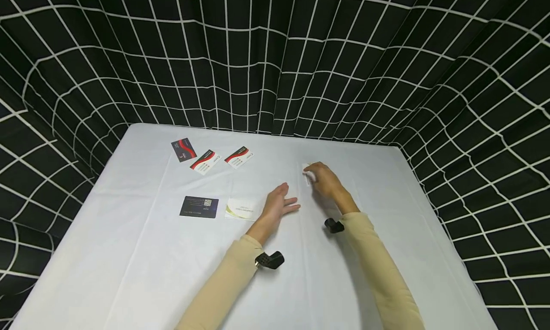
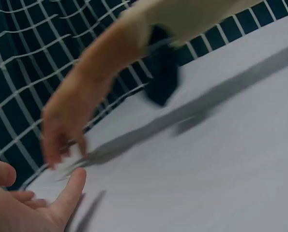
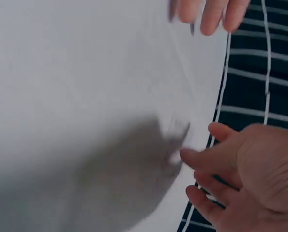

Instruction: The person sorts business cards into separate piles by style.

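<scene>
My right hand (image 1: 325, 179) is at the right of the group of cards and pinches a white business card (image 1: 308, 175) at the tabletop. Its fingers cover part of that card, and the print is too small to read. In the right wrist view the card (image 3: 176, 129) is blurred beside the thumb. My left hand (image 1: 276, 203) has its fingers spread and holds nothing. It hovers just right of a white business card with a yellow-green curve (image 1: 241, 209). Left of that lies a dark business card with a square code (image 1: 199, 207).
Farther back on the white table (image 1: 172, 272) lie a black-and-red card (image 1: 184, 150) and two white cards with red and black bands, one on the left (image 1: 205, 162) and one on the right (image 1: 238, 157). A black gridded curtain (image 1: 240, 58) surrounds the table's back and sides.
</scene>
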{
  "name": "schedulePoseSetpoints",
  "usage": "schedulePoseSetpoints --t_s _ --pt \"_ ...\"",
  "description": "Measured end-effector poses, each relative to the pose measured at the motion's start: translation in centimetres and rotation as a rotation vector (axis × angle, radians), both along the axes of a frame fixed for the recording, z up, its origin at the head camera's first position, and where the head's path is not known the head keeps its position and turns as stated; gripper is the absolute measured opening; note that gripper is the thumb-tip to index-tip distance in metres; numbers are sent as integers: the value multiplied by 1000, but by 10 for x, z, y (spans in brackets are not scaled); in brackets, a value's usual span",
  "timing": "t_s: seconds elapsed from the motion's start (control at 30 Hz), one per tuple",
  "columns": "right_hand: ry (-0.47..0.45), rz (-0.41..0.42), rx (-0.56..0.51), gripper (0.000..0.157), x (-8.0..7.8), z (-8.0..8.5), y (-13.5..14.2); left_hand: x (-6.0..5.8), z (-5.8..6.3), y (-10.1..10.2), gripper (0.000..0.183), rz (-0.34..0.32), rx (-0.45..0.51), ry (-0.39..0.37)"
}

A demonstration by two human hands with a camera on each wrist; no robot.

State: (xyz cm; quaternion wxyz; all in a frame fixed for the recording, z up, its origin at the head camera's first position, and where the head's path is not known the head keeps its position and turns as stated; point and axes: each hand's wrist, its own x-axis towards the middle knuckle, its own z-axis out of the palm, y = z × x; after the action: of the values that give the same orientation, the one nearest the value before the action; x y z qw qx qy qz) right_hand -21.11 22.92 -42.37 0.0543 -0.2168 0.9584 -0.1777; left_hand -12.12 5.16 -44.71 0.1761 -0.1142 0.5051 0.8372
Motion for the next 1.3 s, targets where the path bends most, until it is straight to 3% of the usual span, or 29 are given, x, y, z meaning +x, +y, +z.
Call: schedulePoseSetpoints --t_s 0.2,0.33,0.6,0.83,0.97,1.13,1.3 --pt "-136 33 171 67 -27 7 2 -8 -7 33 53 -105 -25 -17" --pt "-212 30 300 79 -37 17 -1 -16 -7 51 57 -132 -7 -12" --pt "-251 23 405 79 -48 29 -6 -29 -10 74 59 -103 33 13" --pt "-212 16 418 75 -62 17 -3 -30 -15 74 58 -44 52 15" --pt "-115 38 389 60 -62 11 1 -26 -13 75 56 14 -14 43" --pt "-5 103 225 32 -52 12 1 -28 -11 74 55 85 -32 45" --pt "-33 130 58 15 -49 17 10 -30 -11 74 48 161 -63 13"
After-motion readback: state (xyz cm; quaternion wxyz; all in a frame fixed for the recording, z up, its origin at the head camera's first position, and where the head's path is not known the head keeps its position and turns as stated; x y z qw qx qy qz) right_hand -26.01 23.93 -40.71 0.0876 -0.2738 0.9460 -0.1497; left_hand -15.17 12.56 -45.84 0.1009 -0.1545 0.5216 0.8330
